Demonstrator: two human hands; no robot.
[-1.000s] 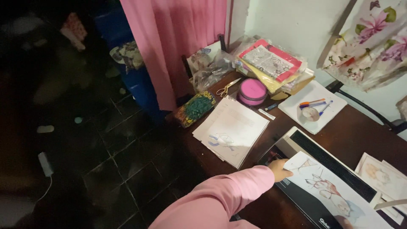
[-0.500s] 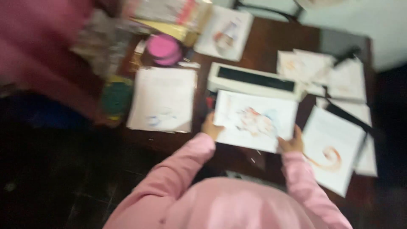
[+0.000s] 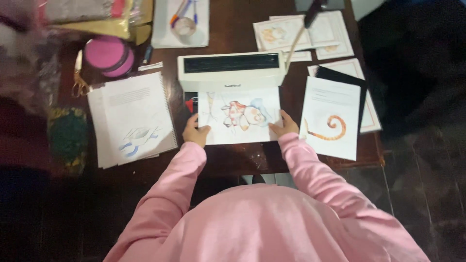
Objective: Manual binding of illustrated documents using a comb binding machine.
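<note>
Both hands' grip [image 3: 195, 132] [image 3: 284, 126] closed on drawing sheet [image 3: 240, 116], over cluttered dark wooden table [image 3: 242, 157], dim tiled floor [image 3: 427, 160].

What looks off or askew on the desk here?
Nothing damaged or spilled. The drawing sheet sits square at the white machine, left hand and right hand gripping its lower corners. The spiral notebook lies slightly tilted.

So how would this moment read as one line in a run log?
left hand: grips white drawing sheet left edge | right hand: grips right edge | sheet: at white slotted machine | surface: dark wooden table
</note>
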